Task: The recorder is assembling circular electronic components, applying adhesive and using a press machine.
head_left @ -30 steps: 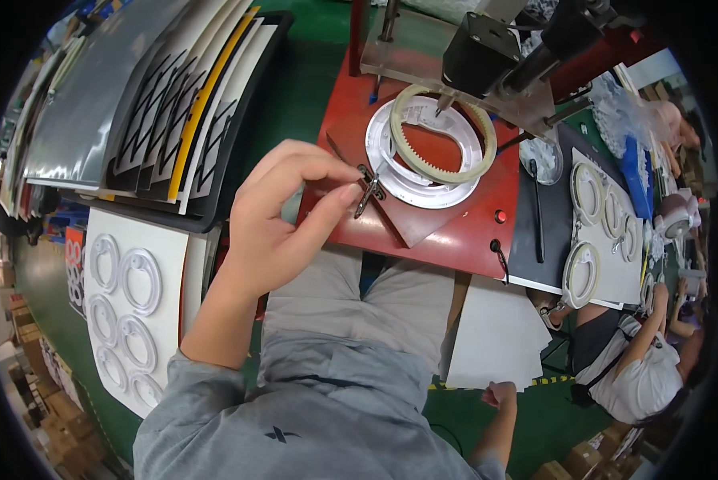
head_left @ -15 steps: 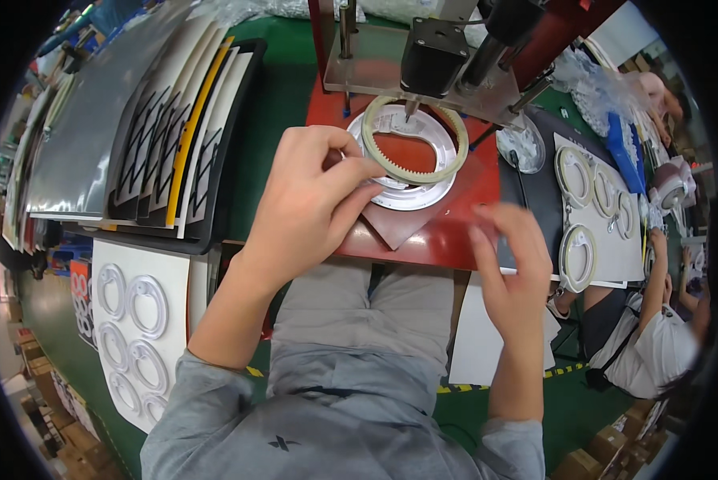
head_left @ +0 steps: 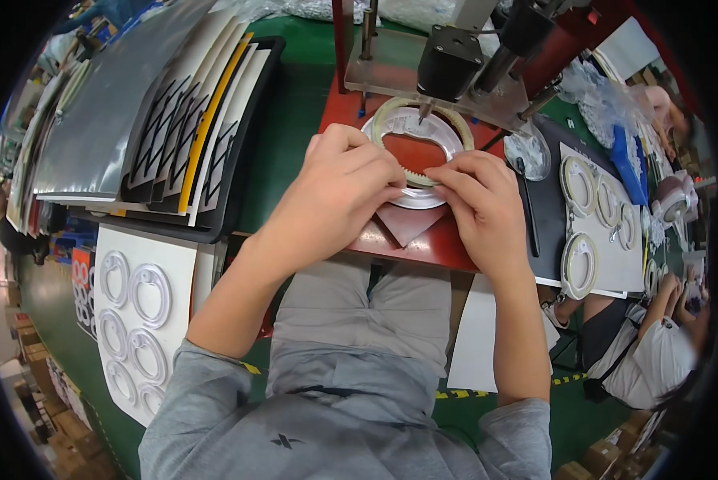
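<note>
A pale yellow-green ring gear (head_left: 460, 126) with inner teeth lies tilted over a white ring-shaped housing (head_left: 424, 200) on the red machine base (head_left: 440, 246). My left hand (head_left: 339, 192) pinches the near left edge of the ring gear, thumb and fingers closed together. On the near right edge, my right hand (head_left: 484, 206) has its thumb and fingers pressed round the same gear. My fingers hide parts of both rings. A brown square sheet (head_left: 409, 225) sticks out under the housing toward me.
Above the rings hang a black motor (head_left: 449, 64) and a clear plate (head_left: 392, 78). To the left, a black tray (head_left: 243, 140) holds upright boards. White rings (head_left: 150, 296) lie on a board at lower left. At right are several finished-looking rings (head_left: 580, 266) and a clear dish (head_left: 528, 152).
My right hand has come in from the right and now grips the ring gear. My left hand stays at the gear's near left edge. The whole view has shifted slightly.
</note>
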A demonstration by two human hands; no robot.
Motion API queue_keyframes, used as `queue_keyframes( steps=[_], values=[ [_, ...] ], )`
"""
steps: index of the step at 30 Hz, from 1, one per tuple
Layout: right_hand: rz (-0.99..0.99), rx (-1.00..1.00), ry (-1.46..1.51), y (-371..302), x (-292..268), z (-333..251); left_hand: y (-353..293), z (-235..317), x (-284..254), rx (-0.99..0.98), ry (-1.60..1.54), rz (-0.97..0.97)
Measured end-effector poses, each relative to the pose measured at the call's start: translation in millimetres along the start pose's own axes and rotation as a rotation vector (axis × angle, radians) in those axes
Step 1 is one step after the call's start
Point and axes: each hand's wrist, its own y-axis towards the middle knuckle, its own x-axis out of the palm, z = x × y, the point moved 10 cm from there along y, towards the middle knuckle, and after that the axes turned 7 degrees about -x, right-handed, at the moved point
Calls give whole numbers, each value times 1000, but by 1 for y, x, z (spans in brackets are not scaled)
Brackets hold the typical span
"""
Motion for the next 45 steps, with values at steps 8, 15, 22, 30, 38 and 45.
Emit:
queue_keyframes(
  steps=[8,15,22,30,38,45],
  values=[
    [72,-7,-47,0,5,-12,3,-22,-4,-65,-123,-111],
    [101,23,-27,-1,6,-10,5,-31,6,-78,-157,-225],
    [73,37,4,3,8,-10,8,-41,8,-62,-210,-282],
    [48,40,-3,3,7,-12,-1,-22,6,-7,-107,-200],
    [45,12,-3,4,8,-11,-32,-5,3,14,153,-41],
    [28,-39,-64,6,5,-19,-28,-17,-3,-104,-27,-29]
  ],
)
